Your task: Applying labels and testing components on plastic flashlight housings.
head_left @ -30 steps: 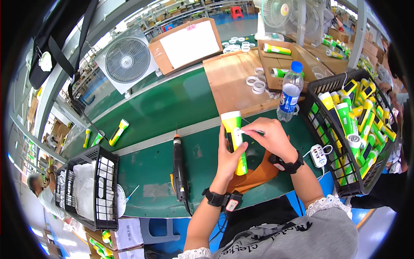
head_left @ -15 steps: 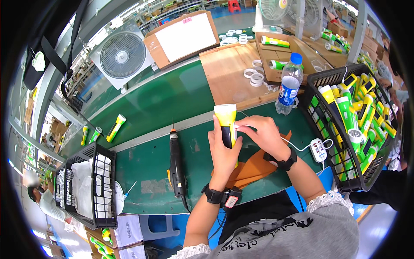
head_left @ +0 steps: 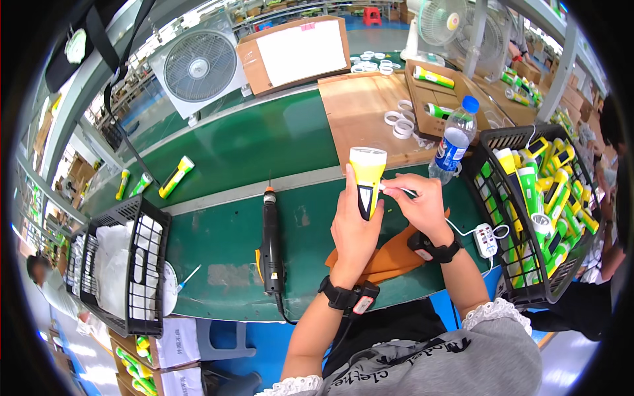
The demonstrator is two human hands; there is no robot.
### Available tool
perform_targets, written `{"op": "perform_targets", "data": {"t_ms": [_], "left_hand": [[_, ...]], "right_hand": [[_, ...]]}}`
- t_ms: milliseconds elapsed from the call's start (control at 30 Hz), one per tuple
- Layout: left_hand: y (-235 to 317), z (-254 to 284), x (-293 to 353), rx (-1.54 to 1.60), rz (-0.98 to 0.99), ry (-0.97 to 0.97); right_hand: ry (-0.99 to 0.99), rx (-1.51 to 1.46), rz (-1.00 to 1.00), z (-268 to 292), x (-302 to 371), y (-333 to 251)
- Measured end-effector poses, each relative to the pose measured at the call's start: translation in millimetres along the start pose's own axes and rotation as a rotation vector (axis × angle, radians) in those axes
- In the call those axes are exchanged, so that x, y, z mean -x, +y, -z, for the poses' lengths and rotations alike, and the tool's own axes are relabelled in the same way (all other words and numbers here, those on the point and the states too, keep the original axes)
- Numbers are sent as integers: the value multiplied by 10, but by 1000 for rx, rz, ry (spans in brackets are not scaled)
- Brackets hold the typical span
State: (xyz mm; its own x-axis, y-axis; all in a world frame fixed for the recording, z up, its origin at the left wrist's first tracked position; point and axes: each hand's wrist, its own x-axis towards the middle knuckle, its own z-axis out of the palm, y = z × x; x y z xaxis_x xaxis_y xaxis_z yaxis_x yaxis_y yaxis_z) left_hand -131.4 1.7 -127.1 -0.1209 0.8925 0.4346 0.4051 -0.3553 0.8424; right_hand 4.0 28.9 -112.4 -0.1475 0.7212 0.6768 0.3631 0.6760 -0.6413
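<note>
And the turn is on: the yellow plastic flashlight with the flared, white-rimmed head [head_left: 368,164] has swung round in the left hand [head_left: 356,228], whose fingers wrap firmly about its body. That presents its side to the right hand [head_left: 421,201], so the work now looks centred there. Finger and thumb pinch a small white plug-like tip [head_left: 382,187] right up at the flashlight's side; whether it's seated, I can't tell.

Against 1 second ago: back then the white switch faced up and the pinch sat over it; now the dark panel faces up, and the head tips to show its lens. The thin white cable [head_left: 463,232] shows more of its run to the white block-shaped power strip [head_left: 487,241]. Both hands hold the flashlight assembly above the orange cloth [head_left: 395,259].
</note>
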Motion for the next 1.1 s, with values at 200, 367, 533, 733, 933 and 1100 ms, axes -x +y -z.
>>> {"op": "perform_targets", "data": {"t_ms": [200, 367, 533, 733, 933, 1100], "left_hand": [[-233, 284, -163, -122, -25, 292], [55, 234, -59, -69, 0, 95], [72, 180, 15, -48, -93, 14], [10, 76, 44, -103, -289, 71], [-27, 46, 52, -213, -359, 47], [22, -5, 93, -96, -203, 24]], "right_hand": [[139, 270, -62, 311, -134, 27], [-15, -190, -188, -24, -57, -27], [-265, -937, -317, -158, -5, 20], [-334, -1058, -386, -201, 84, 91], [-180, -1121, -419, -243, 156, 39], [-269, -989, -437, -128, 112, 142]]}}
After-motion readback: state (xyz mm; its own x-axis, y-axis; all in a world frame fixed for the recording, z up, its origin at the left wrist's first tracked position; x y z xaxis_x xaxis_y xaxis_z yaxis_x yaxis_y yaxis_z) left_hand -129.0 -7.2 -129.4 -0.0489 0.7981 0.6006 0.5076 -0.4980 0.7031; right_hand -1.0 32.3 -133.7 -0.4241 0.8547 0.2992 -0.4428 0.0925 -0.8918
